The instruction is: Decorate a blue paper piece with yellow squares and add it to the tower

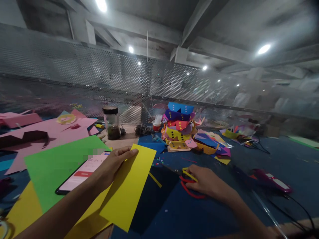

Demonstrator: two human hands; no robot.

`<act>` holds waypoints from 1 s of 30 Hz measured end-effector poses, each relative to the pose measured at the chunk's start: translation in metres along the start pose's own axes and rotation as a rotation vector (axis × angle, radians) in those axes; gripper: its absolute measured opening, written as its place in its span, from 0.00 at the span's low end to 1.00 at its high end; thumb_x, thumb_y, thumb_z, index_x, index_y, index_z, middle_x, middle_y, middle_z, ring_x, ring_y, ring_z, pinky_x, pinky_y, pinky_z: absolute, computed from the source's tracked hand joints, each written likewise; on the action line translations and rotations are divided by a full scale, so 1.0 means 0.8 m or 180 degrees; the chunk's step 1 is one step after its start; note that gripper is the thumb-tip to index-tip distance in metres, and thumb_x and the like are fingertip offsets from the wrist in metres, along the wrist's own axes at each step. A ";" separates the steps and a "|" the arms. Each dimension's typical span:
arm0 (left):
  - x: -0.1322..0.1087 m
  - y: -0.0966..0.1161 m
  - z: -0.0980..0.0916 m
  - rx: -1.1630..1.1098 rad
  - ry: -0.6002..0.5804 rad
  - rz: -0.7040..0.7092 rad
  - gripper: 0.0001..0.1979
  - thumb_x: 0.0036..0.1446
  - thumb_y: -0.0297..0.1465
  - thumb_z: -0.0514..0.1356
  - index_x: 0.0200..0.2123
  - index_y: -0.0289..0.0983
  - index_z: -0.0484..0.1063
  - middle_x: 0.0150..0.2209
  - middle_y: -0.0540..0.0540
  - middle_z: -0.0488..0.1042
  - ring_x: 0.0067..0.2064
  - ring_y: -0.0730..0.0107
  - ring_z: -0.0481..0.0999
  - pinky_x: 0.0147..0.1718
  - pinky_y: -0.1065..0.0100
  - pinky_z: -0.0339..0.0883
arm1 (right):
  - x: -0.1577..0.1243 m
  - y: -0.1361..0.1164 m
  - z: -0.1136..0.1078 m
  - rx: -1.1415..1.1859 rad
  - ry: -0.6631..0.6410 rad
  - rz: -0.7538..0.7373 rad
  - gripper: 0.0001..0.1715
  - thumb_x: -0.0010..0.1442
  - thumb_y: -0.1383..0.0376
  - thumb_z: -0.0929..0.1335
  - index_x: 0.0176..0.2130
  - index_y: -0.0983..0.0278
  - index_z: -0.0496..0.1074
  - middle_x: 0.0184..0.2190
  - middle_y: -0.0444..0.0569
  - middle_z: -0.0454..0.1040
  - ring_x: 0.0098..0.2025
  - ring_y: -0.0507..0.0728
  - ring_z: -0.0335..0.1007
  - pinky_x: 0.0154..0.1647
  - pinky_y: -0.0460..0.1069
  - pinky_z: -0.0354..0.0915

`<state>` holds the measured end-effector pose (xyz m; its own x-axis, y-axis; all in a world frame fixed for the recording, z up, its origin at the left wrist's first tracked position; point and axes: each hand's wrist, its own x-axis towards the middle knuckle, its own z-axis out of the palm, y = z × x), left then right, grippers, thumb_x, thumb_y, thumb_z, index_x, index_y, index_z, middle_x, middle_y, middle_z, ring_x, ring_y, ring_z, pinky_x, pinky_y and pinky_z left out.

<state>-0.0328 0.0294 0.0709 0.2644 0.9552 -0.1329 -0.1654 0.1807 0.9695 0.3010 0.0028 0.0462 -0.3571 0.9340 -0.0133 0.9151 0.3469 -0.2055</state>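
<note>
Blue felt-like table (189, 212), matte & soft-looking, is littered w/ craft paper. Big pink sheets (57, 132) lie far left, one w/ a jagged cut-out. Nearer you is a flat green sheet (57, 166) w/ a phone (82, 174) on it, screen lit.

The yellow sheet (129, 189) sits just right of the green one: stiff, smooth, rectangular, its right part overhanging dark table. Your left hand (112, 166) pinches its top edge, thumb on top, fingers under.

Mid-table there's a pile of folded paper pieces (179, 129), multi-colour w/ small square dots, and left of it a clear jar (111, 122) w/ a dark lid.

Your right hand (206, 181) lies curled over the scissors (185, 181), which have red & yellow plastic loops, on the table right of the sheet. Can't tell if it's a firm grip or if fingers are in the loops.

Step, as I judge it: sheet held, scissors being taken up. Next calls for seating fingers in the loops & keeping the sheet taut, since thin card buckles.
</note>
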 end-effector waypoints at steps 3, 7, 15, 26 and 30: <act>-0.002 -0.003 0.005 -0.0021 -0.0106 0.0003 0.14 0.51 0.41 0.65 0.36 0.37 0.74 0.30 0.44 0.81 0.28 0.62 0.80 0.25 0.68 0.73 | -0.003 -0.011 -0.007 0.0129 0.0198 -0.0036 0.17 0.56 0.54 0.69 0.40 0.63 0.72 0.39 0.50 0.74 0.40 0.59 0.70 0.37 0.48 0.58; -0.004 -0.008 0.009 -0.0030 -0.0265 0.0050 0.14 0.53 0.40 0.64 0.37 0.37 0.73 0.31 0.44 0.81 0.29 0.63 0.80 0.26 0.69 0.73 | 0.000 -0.050 -0.013 0.1211 0.0434 0.0014 0.19 0.64 0.52 0.63 0.41 0.63 0.73 0.36 0.48 0.75 0.37 0.55 0.70 0.36 0.47 0.60; -0.003 -0.020 0.016 0.0081 -0.0318 0.0088 0.17 0.52 0.42 0.65 0.41 0.39 0.74 0.34 0.46 0.80 0.33 0.61 0.80 0.32 0.67 0.73 | 0.024 -0.122 0.020 0.3120 -0.0141 -0.0144 0.10 0.60 0.60 0.66 0.36 0.66 0.70 0.32 0.45 0.76 0.22 0.47 0.66 0.24 0.42 0.61; 0.026 -0.036 0.005 0.1014 -0.0135 0.0375 0.19 0.50 0.47 0.64 0.36 0.37 0.78 0.33 0.45 0.80 0.31 0.65 0.77 0.32 0.68 0.70 | 0.014 0.084 -0.108 0.2245 0.1927 0.1443 0.13 0.62 0.59 0.64 0.34 0.67 0.70 0.29 0.50 0.76 0.22 0.49 0.67 0.20 0.42 0.60; 0.026 -0.042 0.006 0.1602 -0.0284 0.0654 0.18 0.52 0.47 0.62 0.33 0.38 0.78 0.31 0.46 0.80 0.32 0.65 0.76 0.29 0.70 0.67 | 0.023 0.169 -0.129 0.2021 0.2070 0.2024 0.14 0.66 0.60 0.63 0.42 0.70 0.70 0.38 0.51 0.74 0.32 0.51 0.71 0.31 0.47 0.68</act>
<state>-0.0168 0.0421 0.0364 0.3576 0.9315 0.0662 0.2470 -0.1627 0.9553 0.4376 0.0761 0.1191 0.4802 0.8578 0.1835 0.5680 -0.1446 -0.8102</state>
